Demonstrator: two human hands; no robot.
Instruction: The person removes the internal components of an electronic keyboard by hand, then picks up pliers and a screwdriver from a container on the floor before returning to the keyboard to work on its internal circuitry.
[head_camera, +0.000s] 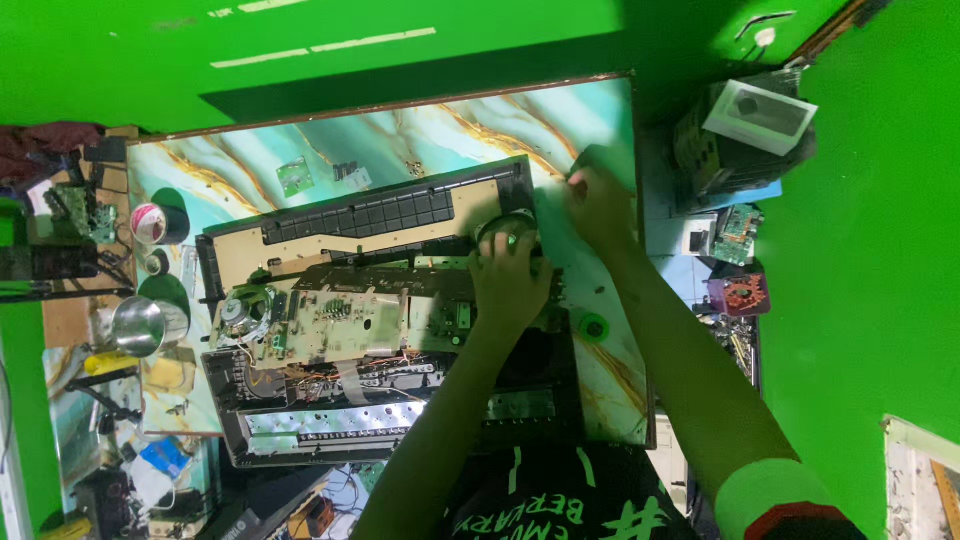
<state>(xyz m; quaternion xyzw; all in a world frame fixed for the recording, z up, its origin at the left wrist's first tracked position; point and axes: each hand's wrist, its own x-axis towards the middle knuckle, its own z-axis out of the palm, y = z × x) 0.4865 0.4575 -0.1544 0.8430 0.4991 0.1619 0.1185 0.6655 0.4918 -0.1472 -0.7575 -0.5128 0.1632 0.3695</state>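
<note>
**Both hands at the right end of an opened keyboard**

The person's left hand (510, 285) lies with fingers curled down over the right end of the opened electronic keyboard (390, 300), pressing on the inner frame just below a round speaker (507, 226); whether it actually pinches anything I cannot tell, since the fingertips are hidden. The right hand (598, 205) sits a little beyond and to the right of it, clenched on the corner of the back shell (370, 215), which is swung up and away from the body.

To my eye the instrument looks long, bulky and awkward rather than very heavy. The plastic shell should flex if lifted by one end. The exposed circuit boards (340, 320) to the left of the grip, the thin wires and the second speaker (240, 310) at the far left end look fragile. I judge the safe hold to be on the shell edges and corners, where the hands already are, never on boards or wiring.

It rests on a marble-patterned tabletop (400, 135) in teal and gold, smooth and likely slippery. A green tape roll (594, 326) lies just right of the left wrist. Well left of the grip stand a metal cup (140, 325) and another tape roll (150, 222). Right of the hands, off the table, boxes and spare boards (738, 232) pile up. The walls are bright green.
</note>
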